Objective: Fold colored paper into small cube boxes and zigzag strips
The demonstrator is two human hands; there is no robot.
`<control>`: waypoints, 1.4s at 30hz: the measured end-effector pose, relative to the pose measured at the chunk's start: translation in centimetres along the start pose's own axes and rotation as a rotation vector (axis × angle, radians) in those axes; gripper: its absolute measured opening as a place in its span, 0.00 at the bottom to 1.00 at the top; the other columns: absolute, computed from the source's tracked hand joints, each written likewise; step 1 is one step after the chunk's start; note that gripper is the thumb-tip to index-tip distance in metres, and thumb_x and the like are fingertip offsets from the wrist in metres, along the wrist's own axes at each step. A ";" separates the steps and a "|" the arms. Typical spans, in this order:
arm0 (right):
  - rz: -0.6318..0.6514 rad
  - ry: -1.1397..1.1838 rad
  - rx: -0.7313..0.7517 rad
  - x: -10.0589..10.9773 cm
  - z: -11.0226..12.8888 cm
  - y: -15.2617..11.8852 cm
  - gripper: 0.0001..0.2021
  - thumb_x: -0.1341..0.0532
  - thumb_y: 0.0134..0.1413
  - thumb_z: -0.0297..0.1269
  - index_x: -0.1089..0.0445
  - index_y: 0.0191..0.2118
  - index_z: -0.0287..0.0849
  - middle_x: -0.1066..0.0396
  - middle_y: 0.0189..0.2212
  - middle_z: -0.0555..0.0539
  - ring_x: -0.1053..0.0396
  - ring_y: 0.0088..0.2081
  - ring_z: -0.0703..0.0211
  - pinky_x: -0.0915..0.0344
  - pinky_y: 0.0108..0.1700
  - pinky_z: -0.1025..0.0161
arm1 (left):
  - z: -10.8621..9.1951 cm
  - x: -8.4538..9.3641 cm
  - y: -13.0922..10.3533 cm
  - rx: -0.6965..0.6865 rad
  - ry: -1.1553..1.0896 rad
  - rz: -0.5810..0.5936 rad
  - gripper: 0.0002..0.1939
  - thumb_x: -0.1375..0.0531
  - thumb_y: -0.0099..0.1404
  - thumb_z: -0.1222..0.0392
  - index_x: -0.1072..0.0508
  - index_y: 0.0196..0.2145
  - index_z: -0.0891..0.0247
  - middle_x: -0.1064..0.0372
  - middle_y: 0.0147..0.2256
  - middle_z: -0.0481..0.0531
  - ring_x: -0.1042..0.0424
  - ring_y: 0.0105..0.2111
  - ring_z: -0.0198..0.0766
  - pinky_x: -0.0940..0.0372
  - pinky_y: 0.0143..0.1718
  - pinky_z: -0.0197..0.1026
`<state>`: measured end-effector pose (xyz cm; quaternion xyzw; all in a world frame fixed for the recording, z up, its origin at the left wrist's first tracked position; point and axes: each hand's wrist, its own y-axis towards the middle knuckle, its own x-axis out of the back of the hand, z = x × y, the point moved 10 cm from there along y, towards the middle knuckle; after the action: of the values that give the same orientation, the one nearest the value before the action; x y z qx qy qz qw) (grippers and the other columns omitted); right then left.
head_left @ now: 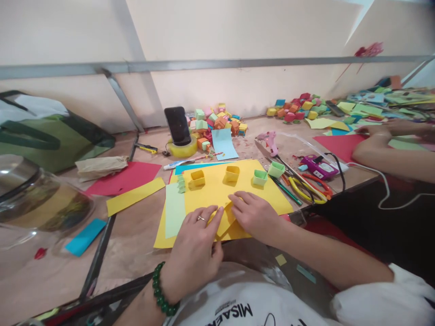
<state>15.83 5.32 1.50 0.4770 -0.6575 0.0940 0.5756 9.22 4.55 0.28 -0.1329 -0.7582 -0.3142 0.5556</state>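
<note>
My left hand [197,240], with a ring and a green bead bracelet, presses its fingertips on a small folded piece of yellow paper [226,225]. On the same paper, from its right side, lie the bent fingers of my right hand [254,215]. Both hands are closed about it, and their fingers partly hide its shape. Underneath is a large yellow sheet [204,197] with a pale green sheet [174,213] at its left. Beyond my hands stand two open yellow paper boxes [232,173] and two light green paper boxes [260,177].
Scissors [307,190], a purple glue gun holder [319,166] and a pink glue gun [269,141] lie right. A phone [178,126] leans on a tape roll [183,147] before piled paper cubes [220,123]. A glass jar [37,194] stands left. Another person's arm [390,151] reaches in at right.
</note>
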 end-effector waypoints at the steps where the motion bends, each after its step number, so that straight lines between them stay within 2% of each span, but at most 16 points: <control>1: 0.084 0.033 0.000 -0.9 0.0 0.0 0.10 0.48 0.57 0.23 0.32 0.29 0.38 0.28 0.31 0.41 0.32 0.31 0.55 0.34 0.31 0.60 | 0.1 -0.4 0.0 0.022 0.003 0.013 0.26 0.44 0.57 0.67 0.35 0.54 0.67 0.31 0.48 0.61 0.33 0.45 0.49 0.33 0.46 0.54; 3: 0.222 0.121 -0.018 -2.4 -0.3 -0.4 0.07 0.46 0.56 0.23 0.33 0.31 0.38 0.30 0.28 0.44 0.35 0.29 0.55 0.36 0.30 0.60 | 0.3 -0.9 0.0 0.064 0.038 0.018 0.20 0.45 0.58 0.69 0.31 0.49 0.67 0.28 0.43 0.59 0.32 0.40 0.46 0.32 0.42 0.52; 5: 0.274 0.222 -0.044 -3.1 -0.9 -1.0 0.06 0.45 0.56 0.24 0.33 0.34 0.38 0.30 0.29 0.44 0.35 0.31 0.54 0.36 0.31 0.59 | 0.5 -1.2 0.0 0.078 0.080 0.011 0.18 0.46 0.57 0.72 0.29 0.45 0.67 0.28 0.40 0.58 0.32 0.38 0.45 0.32 0.39 0.50; 10: 0.212 0.435 -0.012 -3.1 -2.3 -2.6 0.12 0.47 0.59 0.24 0.30 0.44 0.39 0.28 0.42 0.42 0.35 0.40 0.56 0.32 0.39 0.60 | -0.1 -0.8 -0.4 0.044 0.078 -0.041 0.16 0.44 0.58 0.72 0.29 0.44 0.66 0.30 0.38 0.58 0.33 0.36 0.43 0.32 0.35 0.45; 13: 0.201 0.457 -0.012 -2.9 -2.7 -2.8 0.13 0.48 0.60 0.25 0.30 0.46 0.40 0.28 0.43 0.41 0.34 0.41 0.55 0.30 0.38 0.60 | -1.0 -0.1 -0.5 0.014 0.035 -0.097 0.08 0.46 0.64 0.67 0.28 0.38 0.65 0.29 0.34 0.55 0.33 0.32 0.41 0.33 0.32 0.42; 16: 0.158 0.465 -0.010 -2.5 -2.8 -2.6 0.11 0.47 0.61 0.28 0.28 0.44 0.40 0.27 0.41 0.41 0.33 0.40 0.55 0.30 0.38 0.60 | -1.4 0.8 -0.4 0.008 0.066 -0.182 0.10 0.48 0.66 0.67 0.27 0.32 0.63 0.29 0.30 0.52 0.33 0.27 0.38 0.36 0.27 0.39; 19: 0.052 0.426 -0.018 -1.9 -3.0 -2.3 0.11 0.48 0.62 0.29 0.28 0.42 0.39 0.27 0.38 0.41 0.33 0.37 0.56 0.30 0.38 0.59 | -1.5 1.3 -0.4 -0.004 0.175 -0.241 0.11 0.48 0.65 0.72 0.26 0.35 0.65 0.27 0.31 0.53 0.31 0.28 0.39 0.36 0.28 0.40; 23: -0.013 0.380 -0.017 -2.0 -2.8 -2.7 0.12 0.49 0.63 0.27 0.28 0.43 0.36 0.26 0.38 0.40 0.33 0.37 0.56 0.30 0.39 0.59 | -1.4 1.1 -0.4 -0.057 0.201 -0.223 0.12 0.47 0.64 0.73 0.27 0.40 0.67 0.27 0.32 0.54 0.31 0.31 0.40 0.35 0.29 0.41; 28: 0.054 0.676 -0.167 -3.3 -4.8 -3.3 0.10 0.46 0.62 0.31 0.27 0.42 0.42 0.26 0.39 0.43 0.32 0.39 0.58 0.30 0.40 0.60 | 0.0 1.1 -0.5 0.046 0.015 -0.203 0.11 0.49 0.68 0.67 0.27 0.32 0.63 0.28 0.29 0.50 0.32 0.28 0.37 0.35 0.29 0.37; 33: 0.127 0.973 -0.297 -4.4 -6.7 -3.1 0.11 0.45 0.62 0.38 0.26 0.36 0.42 0.27 0.37 0.43 0.30 0.41 0.59 0.31 0.44 0.60 | 0.7 0.7 -0.5 0.123 -0.034 -0.180 0.15 0.50 0.69 0.64 0.27 0.28 0.62 0.30 0.27 0.50 0.32 0.27 0.36 0.36 0.27 0.37; 38: 0.242 1.020 -0.416 -5.9 -7.4 -2.8 0.13 0.45 0.62 0.41 0.28 0.32 0.40 0.27 0.32 0.44 0.30 0.36 0.59 0.33 0.40 0.61 | 1.4 0.1 -0.7 0.158 -0.062 -0.173 0.13 0.51 0.69 0.64 0.27 0.38 0.63 0.32 0.24 0.49 0.32 0.25 0.36 0.36 0.26 0.38; 42: 0.298 0.959 -0.495 -6.5 -7.6 -2.8 0.10 0.44 0.59 0.38 0.30 0.31 0.40 0.28 0.31 0.45 0.32 0.33 0.60 0.36 0.35 0.63 | 1.7 -0.1 -0.6 0.183 -0.085 -0.162 0.11 0.52 0.68 0.66 0.30 0.39 0.63 0.30 0.27 0.50 0.30 0.26 0.37 0.35 0.27 0.39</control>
<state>22.17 12.32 -2.71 0.1332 -0.3848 0.2238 0.8855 7.61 5.17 -0.36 -0.0332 -0.8147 -0.2816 0.5057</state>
